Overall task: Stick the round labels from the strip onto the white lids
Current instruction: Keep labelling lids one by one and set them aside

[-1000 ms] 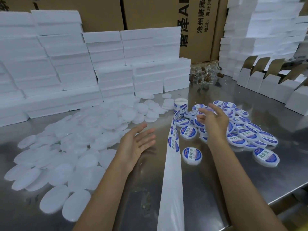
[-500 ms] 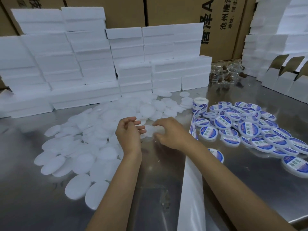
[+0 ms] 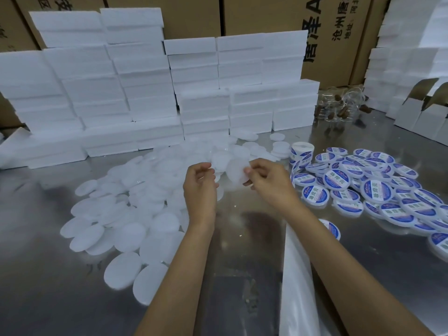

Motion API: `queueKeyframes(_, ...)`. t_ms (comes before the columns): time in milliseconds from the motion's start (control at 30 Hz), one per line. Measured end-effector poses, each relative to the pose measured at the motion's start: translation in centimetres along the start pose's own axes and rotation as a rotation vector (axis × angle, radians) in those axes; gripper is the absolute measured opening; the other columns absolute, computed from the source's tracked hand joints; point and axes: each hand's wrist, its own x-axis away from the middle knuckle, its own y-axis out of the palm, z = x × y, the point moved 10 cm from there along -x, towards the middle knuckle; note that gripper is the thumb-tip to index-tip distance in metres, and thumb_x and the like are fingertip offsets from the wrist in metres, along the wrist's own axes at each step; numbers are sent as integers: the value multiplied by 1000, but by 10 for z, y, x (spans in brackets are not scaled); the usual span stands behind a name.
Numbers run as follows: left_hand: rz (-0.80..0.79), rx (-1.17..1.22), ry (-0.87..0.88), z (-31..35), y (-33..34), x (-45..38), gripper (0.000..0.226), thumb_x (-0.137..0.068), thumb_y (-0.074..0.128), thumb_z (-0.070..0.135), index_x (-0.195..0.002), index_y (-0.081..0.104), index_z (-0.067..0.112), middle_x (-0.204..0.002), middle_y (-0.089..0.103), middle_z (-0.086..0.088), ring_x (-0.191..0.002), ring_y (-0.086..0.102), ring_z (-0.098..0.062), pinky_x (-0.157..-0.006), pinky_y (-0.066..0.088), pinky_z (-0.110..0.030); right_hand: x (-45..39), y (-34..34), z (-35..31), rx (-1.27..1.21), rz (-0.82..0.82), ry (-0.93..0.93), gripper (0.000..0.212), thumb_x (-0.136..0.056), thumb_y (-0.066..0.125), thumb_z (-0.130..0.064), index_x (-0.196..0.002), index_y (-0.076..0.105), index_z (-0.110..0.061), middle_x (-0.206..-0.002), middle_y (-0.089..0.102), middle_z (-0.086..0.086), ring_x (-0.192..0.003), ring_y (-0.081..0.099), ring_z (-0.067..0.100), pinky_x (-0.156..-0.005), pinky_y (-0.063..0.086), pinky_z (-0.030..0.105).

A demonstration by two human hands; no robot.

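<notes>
from the head view, both arms reach out over the steel table [image 3: 72, 299], and the right hand [image 3: 269, 183] pinches a bare white lid [image 3: 234, 172] by its right edge between thumb and fingertips, holding it up above the near edge of the heap of unlabelled lids [image 3: 126, 214] that spreads across the left of the table. the left hand [image 3: 200, 184] hovers just beside that lid with its fingers curled in; whether it holds a second lid or nothing at all i cannot tell, since its back is turned to the camera. the label strip [image 3: 297, 166] runs from the small roll [image 3: 301, 150] standing behind the right hand, down past the wrist, and its spent white backing [image 3: 298, 287] trails off the near edge. to the right lies the pile of labelled lids [image 3: 375, 187], blue and white faces up, touching and overlapping. white foam blocks [image 3: 145, 88] are stacked along the back with cardboard cartons [image 3: 266, 13] behind them. i'd judge this to be the pick-up step: a fresh lid is in hand and no sticker is on it yet. the next move seems to call for handing the lid to the left hand so the right can peel a round label off the strip, then setting it centred on the lid's face and pressing it flat.
</notes>
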Motion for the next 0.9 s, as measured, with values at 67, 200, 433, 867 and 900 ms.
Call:
queueKeyframes(67,-140,6,-38,0,15,4,23,-96,59,12,-113,64,27,-113,69,4,-106,68,-17,-82,54,-25,3,-4,-3,-154,-44,37,11,-99,58,-11,-94,67,-11,-83,72,9,-67,70,9,-67,55,26)
queueKeyframes(200,-422,143,-151,-3,48,20,38,-97,65,15,-131,59,31,-125,67,-3,-107,72,-19,-88,57,-27,14,-2,-10,-236,-140,37,15,-100,55,-9,-103,70,-5,-83,73,6,-71,70,9,-66,54,20)
queueKeyframes(433,-568,175,-126,1,64,32,31,-104,52,5,-129,62,21,-125,72,-2,-114,69,-23,-92,58,-33,25,-18,-5,-149,-32,20,8,-94,67,-16,-95,75,-18,-78,76,-4,-75,72,9,-73,54,24)
queueKeyframes(867,-468,14,-179,-18,57,28,24,-98,59,0,-113,66,18,-108,73,-11,-91,75,-28,-73,61,-32,44,-62,43,393,-17,108,18,-88,62,-14,-96,65,-30,-95,64,-11,-84,61,6,-67,43,19)
queueKeyframes(900,-462,-3,-168,-18,57,28,26,-96,59,-1,-114,65,17,-108,73,-10,-91,75,-28,-74,62,-32,46,-51,42,448,-89,82,20,-87,65,-17,-103,65,-29,-103,61,-10,-93,59,8,-76,45,22)
